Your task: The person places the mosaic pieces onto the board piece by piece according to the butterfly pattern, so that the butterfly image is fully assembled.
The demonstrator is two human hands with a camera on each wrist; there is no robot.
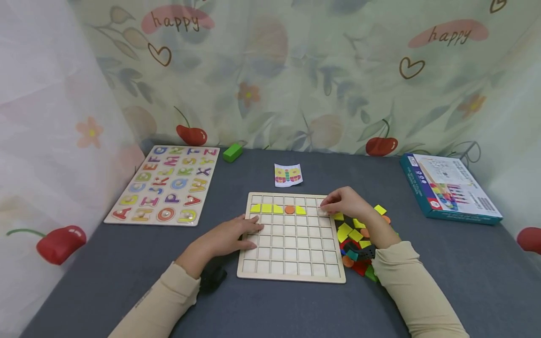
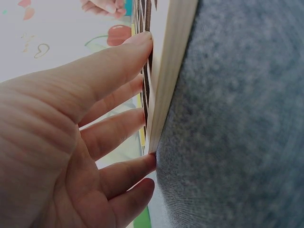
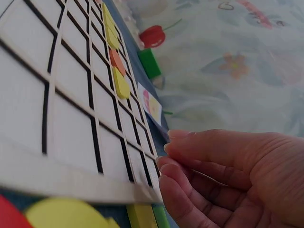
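Observation:
A wooden grid board (image 1: 290,283) lies flat on the dark table. Along its second row from the far edge are several yellow tiles (image 1: 266,208) and one orange round tile (image 1: 289,209). My left hand (image 1: 226,237) rests at the board's left edge, fingers spread; up close, the left hand (image 2: 71,118) has fingertips touching the frame. At the far right corner hovers my right hand (image 1: 348,205), its fingertips drawn together over the last column. In the right wrist view no tile shows between the fingertips (image 3: 173,135); a small hidden one cannot be ruled out.
Right of the board, partly under my right forearm, lies a loose pile of coloured tiles (image 1: 344,232). A butterfly pattern card (image 1: 288,175) lies beyond the board. Farther out are an alphabet puzzle (image 1: 154,219), a green block (image 1: 233,153) and a flat box (image 1: 458,188).

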